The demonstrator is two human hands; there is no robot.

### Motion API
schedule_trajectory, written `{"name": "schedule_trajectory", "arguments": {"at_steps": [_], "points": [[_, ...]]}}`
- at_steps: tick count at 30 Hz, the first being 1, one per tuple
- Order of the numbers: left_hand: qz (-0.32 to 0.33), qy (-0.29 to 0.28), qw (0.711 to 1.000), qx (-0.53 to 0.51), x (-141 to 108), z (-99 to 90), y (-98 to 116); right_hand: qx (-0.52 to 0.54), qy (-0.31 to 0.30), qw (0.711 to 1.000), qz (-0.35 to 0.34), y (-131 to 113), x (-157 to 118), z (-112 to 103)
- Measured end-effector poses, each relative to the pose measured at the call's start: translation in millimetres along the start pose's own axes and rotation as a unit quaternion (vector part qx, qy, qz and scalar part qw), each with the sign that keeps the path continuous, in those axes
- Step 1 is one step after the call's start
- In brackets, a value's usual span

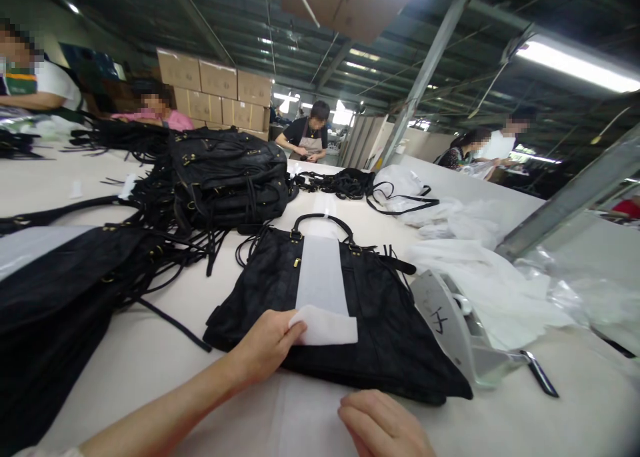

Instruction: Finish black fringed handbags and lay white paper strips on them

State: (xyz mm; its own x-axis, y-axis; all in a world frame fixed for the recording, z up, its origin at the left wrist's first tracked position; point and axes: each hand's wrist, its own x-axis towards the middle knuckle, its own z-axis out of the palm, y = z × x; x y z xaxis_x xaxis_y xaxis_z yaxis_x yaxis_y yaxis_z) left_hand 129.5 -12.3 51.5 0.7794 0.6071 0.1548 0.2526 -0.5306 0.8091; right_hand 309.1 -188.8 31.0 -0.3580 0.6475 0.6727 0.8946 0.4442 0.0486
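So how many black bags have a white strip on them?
2: the middle bag, its strip pinched by the left hand, and the far-left bag. More could be hidden in the pile behind.

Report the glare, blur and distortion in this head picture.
Head view: the upper-right fluorescent light glares nearly white; the right hand looks soft, perhaps from motion; the black handbag loses detail in its darkest parts; the metal post at right leans steeply, suggesting wide-angle stretch or camera tilt.
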Motion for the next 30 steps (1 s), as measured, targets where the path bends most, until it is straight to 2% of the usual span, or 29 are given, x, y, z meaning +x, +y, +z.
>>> {"name": "schedule_trajectory", "arguments": {"at_steps": [3, 5, 8, 12, 14, 18, 22, 27, 30], "points": [[0.022, -0.006, 1.0, -0.004, -2, 0.7, -1, -0.082, 0.015, 0.996, -0.032, 10, 5, -6], [0.025, -0.006, 1.0, -0.006, -3, 0.5, -2, -0.119, 0.013, 0.993, -0.019, 16, 3, -3], [0.033, -0.006, 0.999, 0.004, -3, 1.3, -4, -0.1, -0.003, 0.995, 0.009, 21, -6, 10], [0.124, -0.063, 0.983, 0.116, -5, 5.7, -8, -0.051, -0.028, 0.998, 0.005, 18, -15, 18], [0.156, -0.099, 0.966, 0.182, -6, 7.2, -10, -0.015, -0.044, 0.999, 0.019, 17, -13, 14], [0.181, -0.135, 0.938, 0.261, -5, 6.4, -8, -0.01, -0.112, 0.992, -0.054, 16, -8, 4], [0.208, -0.133, 0.917, 0.313, -6, 3.5, -2, -0.061, -0.118, 0.988, -0.078, 12, -11, 4], [0.231, -0.138, 0.903, 0.336, -8, 0.6, 2, -0.051, -0.116, 0.985, -0.114, 4, -1, 0], [0.239, -0.146, 0.9, 0.335, -8, -0.7, 0, -0.022, -0.178, 0.977, -0.113, 5, 14, -12]]}}
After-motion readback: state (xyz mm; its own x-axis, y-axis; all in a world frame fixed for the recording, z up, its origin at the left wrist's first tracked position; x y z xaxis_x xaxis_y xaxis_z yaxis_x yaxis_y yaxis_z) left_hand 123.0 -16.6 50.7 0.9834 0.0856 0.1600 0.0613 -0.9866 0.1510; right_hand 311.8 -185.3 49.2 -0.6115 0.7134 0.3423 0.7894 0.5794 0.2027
